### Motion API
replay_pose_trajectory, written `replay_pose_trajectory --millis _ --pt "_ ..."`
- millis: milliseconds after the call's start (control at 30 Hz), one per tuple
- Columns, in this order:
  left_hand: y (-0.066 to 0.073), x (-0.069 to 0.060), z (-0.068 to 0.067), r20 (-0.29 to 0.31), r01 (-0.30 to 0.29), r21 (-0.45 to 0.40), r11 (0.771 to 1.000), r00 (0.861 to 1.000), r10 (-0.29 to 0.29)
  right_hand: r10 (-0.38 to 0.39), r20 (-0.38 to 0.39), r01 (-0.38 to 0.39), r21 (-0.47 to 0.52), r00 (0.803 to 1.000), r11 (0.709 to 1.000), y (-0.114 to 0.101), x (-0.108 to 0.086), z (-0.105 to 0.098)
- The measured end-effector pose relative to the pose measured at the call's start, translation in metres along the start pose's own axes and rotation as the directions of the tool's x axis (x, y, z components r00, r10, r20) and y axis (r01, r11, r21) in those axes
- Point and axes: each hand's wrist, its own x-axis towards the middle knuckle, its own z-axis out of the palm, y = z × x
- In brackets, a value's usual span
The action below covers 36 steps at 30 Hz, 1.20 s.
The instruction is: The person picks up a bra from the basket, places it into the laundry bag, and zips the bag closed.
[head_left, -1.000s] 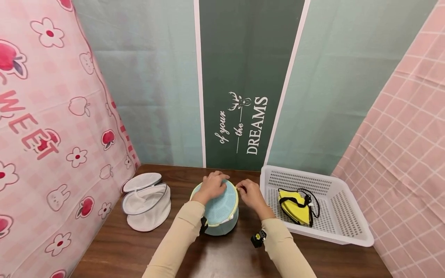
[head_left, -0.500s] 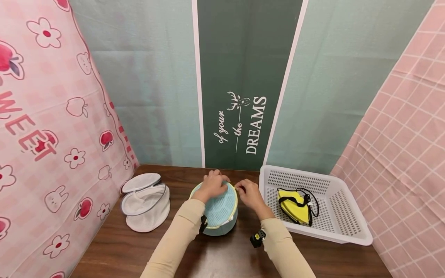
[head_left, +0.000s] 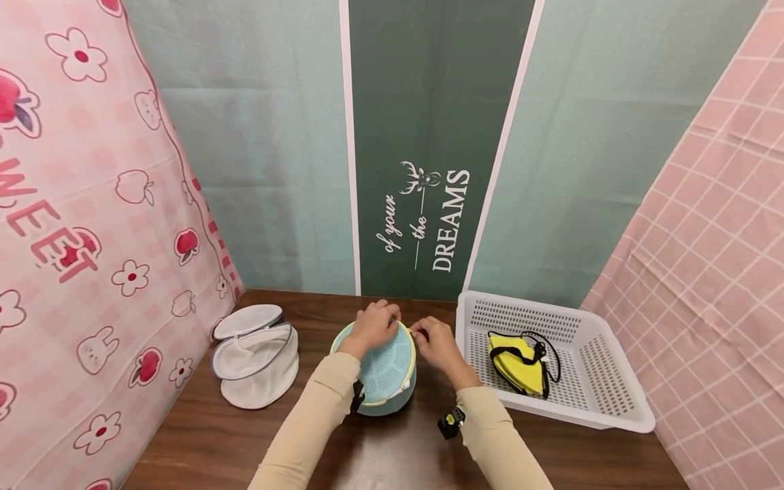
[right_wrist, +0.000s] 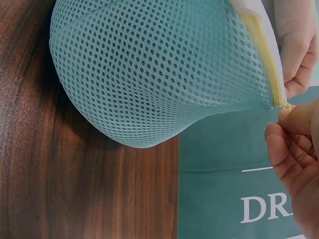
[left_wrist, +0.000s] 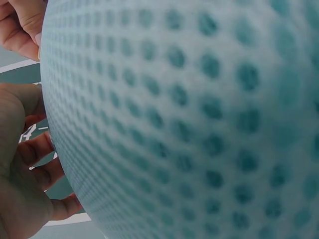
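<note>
A round light-blue mesh laundry bag (head_left: 387, 367) with a yellow zip round its top stands upright on the table. My left hand (head_left: 375, 329) lies across its lid and grips the far rim, the fingers bent over the edge. At the rim's far right, my right hand (head_left: 436, 340) pinches the small yellow zipper pull (right_wrist: 285, 105) between thumb and forefinger. The right wrist view shows the mesh drawn to a point toward that pull. Blue mesh (left_wrist: 174, 124) fills most of the left wrist view, with fingers of both hands at its left side.
A white mesh laundry bag (head_left: 263, 391) with its lid raised stands at the left on the brown wooden table (head_left: 392, 456). On the right, a white perforated basket (head_left: 612, 340) holds a folded yellow item with black straps (head_left: 520, 367). Curtains close off the back and sides.
My right hand has shifted slightly left along the rim with the zipper pull. The blue bag has slid a little to the left, while my left hand stays on its lid.
</note>
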Motion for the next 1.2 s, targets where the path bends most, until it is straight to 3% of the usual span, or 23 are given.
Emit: replay_pose_trajectory --millis 233,433,600,767,1000,1200 --pt "0.001 -0.001 -0.002 -0.012 0.022 0.033 0.999 1.0 -0.022 0.01 0.007 -0.01 -0.006 1.0 1.0 -0.002 0.0 0.0" --pt "-0.001 -0.003 -0.002 -0.023 0.099 0.05 0.994 0.995 -0.098 0.004 0.001 -0.004 -0.009 1.0 1.0 -0.002 0.0 0.002" --pt "-0.007 -0.006 -0.002 -0.087 0.181 0.028 0.983 0.98 -0.177 0.017 -0.014 -0.017 -0.019 1.0 1.0 -0.001 -0.001 0.003" --pt "-0.01 -0.009 -0.002 -0.133 0.231 -0.011 0.973 0.964 -0.23 0.025 -0.001 -0.025 -0.02 1.0 0.999 0.0 -0.002 0.002" --pt "-0.014 -0.014 0.004 -0.161 0.223 -0.126 0.967 0.957 -0.242 0.032 0.003 -0.032 -0.011 0.999 0.999 0.003 -0.004 0.0" --pt "-0.019 -0.019 0.007 -0.213 0.268 -0.226 0.937 0.924 -0.316 0.057 0.001 -0.057 0.024 0.998 0.998 0.005 -0.007 -0.001"
